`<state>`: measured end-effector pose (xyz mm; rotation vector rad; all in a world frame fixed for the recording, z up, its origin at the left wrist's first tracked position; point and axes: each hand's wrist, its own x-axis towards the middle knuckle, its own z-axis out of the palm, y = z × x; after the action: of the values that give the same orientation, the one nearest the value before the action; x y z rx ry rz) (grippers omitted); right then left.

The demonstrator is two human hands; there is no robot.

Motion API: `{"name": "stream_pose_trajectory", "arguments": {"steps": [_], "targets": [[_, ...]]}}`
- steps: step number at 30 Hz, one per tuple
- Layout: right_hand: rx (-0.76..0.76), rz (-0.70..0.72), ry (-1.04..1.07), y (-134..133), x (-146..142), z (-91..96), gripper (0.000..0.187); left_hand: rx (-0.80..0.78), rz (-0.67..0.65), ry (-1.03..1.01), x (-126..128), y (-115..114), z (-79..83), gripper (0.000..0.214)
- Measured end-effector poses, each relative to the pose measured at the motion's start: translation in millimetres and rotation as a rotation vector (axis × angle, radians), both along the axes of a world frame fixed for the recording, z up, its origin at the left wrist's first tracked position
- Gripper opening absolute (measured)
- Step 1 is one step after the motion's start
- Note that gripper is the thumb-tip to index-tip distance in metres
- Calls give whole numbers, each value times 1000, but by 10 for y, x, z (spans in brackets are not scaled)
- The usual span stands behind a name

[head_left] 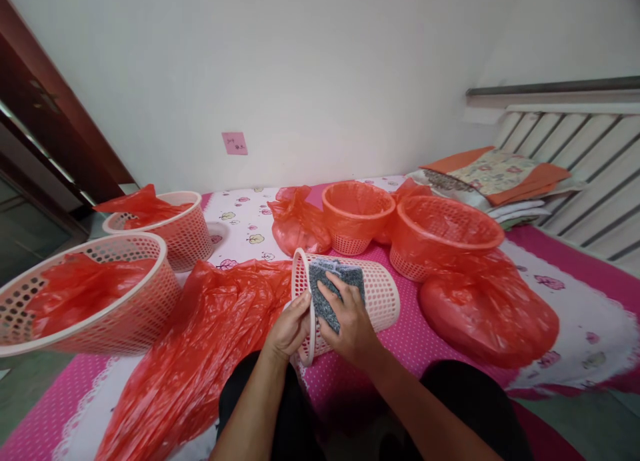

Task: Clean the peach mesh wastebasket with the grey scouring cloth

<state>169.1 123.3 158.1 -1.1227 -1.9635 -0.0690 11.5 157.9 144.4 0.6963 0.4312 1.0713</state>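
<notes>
A small pale pink perforated basket (380, 293) lies on its side on the pink bedspread (425, 334), its mouth turned left toward me. My left hand (289, 329) grips the basket's rim with closed fingers. My right hand (353, 321) presses a grey cloth (336, 279) against the basket's outer wall, its fingers curled over the cloth. A loose red plastic bag (200, 341) is spread out just left of the basket.
Two large pink baskets (100, 307) (185, 234) with red bags inside stand at the left. Two baskets lined with red bags (357, 214) (445, 231) stand behind. A crumpled red bag (295, 221) and a bulging one (490, 314) lie nearby. Folded bedding (495, 177) is stacked by the headboard (580, 174).
</notes>
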Motion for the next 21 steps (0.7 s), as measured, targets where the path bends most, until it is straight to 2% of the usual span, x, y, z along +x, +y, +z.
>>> {"name": "stream_pose_trajectory", "arguments": {"steps": [12,21], "targets": [[0,-43,-34,-163,-50,-45,64,37,-16,25,-16,-15,51,33],[-16,9,-48,-379,-28,-184,69,34,-35,15,-7,-27,111,30]]}}
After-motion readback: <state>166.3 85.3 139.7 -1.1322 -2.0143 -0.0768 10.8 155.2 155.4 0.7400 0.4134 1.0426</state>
